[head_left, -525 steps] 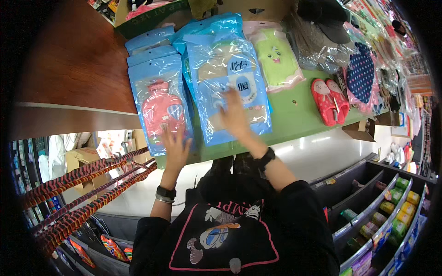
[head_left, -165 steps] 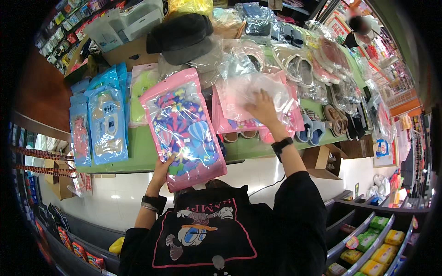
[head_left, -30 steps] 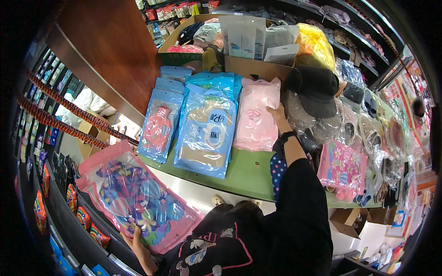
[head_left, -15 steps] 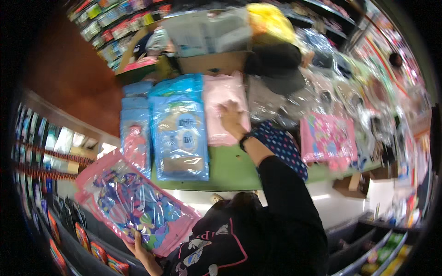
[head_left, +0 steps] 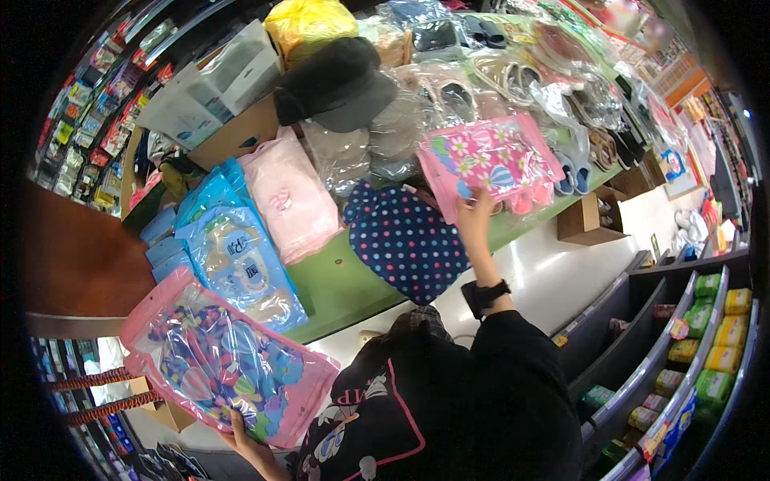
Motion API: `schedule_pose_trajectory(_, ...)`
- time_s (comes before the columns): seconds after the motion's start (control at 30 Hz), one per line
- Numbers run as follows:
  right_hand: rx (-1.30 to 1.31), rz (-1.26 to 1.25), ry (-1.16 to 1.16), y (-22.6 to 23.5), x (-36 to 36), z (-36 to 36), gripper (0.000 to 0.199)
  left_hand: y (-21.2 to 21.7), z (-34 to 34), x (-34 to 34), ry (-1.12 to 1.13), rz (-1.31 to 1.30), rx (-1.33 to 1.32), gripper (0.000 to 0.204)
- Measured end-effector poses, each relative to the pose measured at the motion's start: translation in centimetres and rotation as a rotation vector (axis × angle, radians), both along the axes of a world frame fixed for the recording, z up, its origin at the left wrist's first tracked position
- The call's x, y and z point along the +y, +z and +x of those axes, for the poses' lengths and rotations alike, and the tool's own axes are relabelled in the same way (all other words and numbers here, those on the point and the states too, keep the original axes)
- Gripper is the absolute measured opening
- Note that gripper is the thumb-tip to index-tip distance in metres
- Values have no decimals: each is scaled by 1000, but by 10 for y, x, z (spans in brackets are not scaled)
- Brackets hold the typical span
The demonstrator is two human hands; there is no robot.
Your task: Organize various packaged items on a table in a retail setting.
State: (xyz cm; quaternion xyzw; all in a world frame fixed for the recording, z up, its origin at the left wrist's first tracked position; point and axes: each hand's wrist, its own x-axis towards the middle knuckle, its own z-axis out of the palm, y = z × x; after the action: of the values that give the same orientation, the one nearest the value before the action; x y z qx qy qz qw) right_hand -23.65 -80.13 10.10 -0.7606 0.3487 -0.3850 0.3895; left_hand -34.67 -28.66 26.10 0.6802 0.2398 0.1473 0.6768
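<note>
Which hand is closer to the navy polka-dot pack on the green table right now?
Right. The right hand grips the pink floral packet just beyond the navy polka-dot pack. The left hand is low at the near edge, holding the pink colourful packet, well away.

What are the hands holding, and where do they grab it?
Left hand grips the colourful pink bag at its bottom edge. Right hand grips the flowery pink bag at its lower edge.

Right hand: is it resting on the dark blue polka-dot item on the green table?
No, the right hand is raised past the polka-dot item and grips the lower edge of a pink floral packet.
</note>
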Motion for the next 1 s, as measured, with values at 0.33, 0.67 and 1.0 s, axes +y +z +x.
schedule_pose_trajectory(0.33, -390, 1003, -43, -63, -90, -19, 30, -11, 28, -67, -147, 7, -25, 64)
schedule_pose_trajectory(0.67, -279, 955, -14, 1, -121, 1, 15, -12, 33, -115, -228, -33, -39, 61)
schedule_pose_trajectory(1.0, -313, 525, 100, 119, -159, -68, 27, -32, 62, -207, -626, -346, -33, 48)
